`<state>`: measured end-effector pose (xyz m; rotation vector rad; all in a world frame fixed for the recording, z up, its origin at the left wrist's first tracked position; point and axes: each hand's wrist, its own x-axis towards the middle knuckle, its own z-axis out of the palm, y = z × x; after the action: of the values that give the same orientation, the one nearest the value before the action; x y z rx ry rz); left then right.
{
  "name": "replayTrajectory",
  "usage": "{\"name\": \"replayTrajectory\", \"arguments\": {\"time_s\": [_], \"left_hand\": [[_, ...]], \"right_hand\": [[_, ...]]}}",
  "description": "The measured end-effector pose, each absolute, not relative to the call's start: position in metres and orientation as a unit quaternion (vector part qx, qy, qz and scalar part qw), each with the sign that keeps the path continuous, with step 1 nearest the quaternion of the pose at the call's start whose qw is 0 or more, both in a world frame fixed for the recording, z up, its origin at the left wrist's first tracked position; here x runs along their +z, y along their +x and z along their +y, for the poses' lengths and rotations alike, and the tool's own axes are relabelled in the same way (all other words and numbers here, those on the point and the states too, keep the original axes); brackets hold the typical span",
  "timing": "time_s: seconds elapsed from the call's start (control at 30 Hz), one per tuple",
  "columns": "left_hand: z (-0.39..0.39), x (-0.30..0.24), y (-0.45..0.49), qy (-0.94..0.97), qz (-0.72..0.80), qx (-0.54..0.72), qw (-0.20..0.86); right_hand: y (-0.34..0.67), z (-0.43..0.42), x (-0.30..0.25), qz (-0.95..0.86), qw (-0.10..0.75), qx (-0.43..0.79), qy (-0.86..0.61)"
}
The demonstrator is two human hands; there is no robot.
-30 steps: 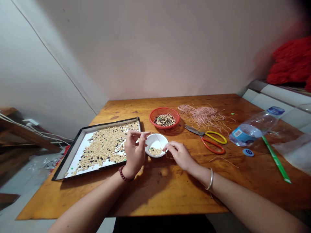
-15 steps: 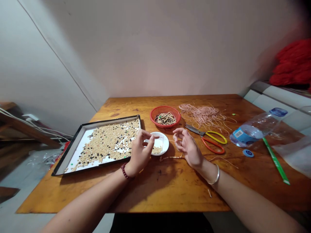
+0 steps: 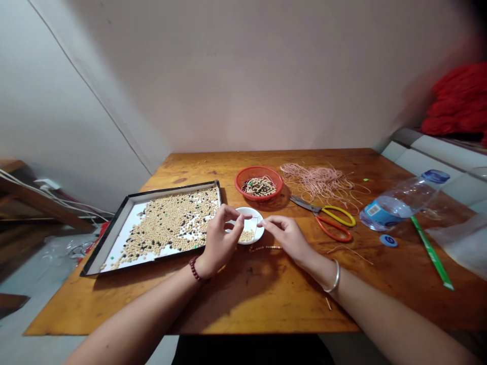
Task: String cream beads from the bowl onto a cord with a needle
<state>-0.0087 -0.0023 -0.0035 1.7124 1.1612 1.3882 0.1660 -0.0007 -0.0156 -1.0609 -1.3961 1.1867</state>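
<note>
1. My left hand (image 3: 223,242): thumb and forefinger narrowed, by the dish (image 3: 243,211); too fine to tell whether they hold anything.
2. My right hand (image 3: 292,242): fingertips narrowed beside the thread (image 3: 255,231); cannot tell if they grip it.
3. Thread shows against the dish, between my hands; bead strand (image 3: 267,247) on the table (image 3: 289,312), just near of the dish.
4. Tray (image 3: 103,249) of beads left, basket (image 3: 238,186) far, scissors (image 3: 318,214) right.

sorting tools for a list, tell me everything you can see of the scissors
The scissors lie flat and unheld on the wooden table, right of the red basket. Their grey, metal-looking blades appear closed, pointing back towards it; one handle loop is yellow, the other orange-red. Whether they touch the pink cord is unclear.
</note>
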Motion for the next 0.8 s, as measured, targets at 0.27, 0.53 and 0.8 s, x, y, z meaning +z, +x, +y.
{"name": "replayTrajectory", "arguments": {"time_s": [0.27, 0.53, 0.8], "left_hand": [[-0.0043, -0.0034, -0.0094, 0.671, 0.418, 0.515, 0.332], [-0.0038, 0.0016, -0.0083, 0.725, 0.415, 0.450, 0.315], [-0.0014, -0.0004, -0.0085, 0.796, 0.425, 0.359, 0.239]], "right_hand": [[0.1621, -0.0068, -0.0187, -0.582, 0.488, 0.477, -0.442], [0.1631, -0.0066, -0.0137, -0.574, 0.509, 0.449, -0.459], [0.1622, -0.0056, -0.0171, -0.582, 0.503, 0.457, -0.446]]}}
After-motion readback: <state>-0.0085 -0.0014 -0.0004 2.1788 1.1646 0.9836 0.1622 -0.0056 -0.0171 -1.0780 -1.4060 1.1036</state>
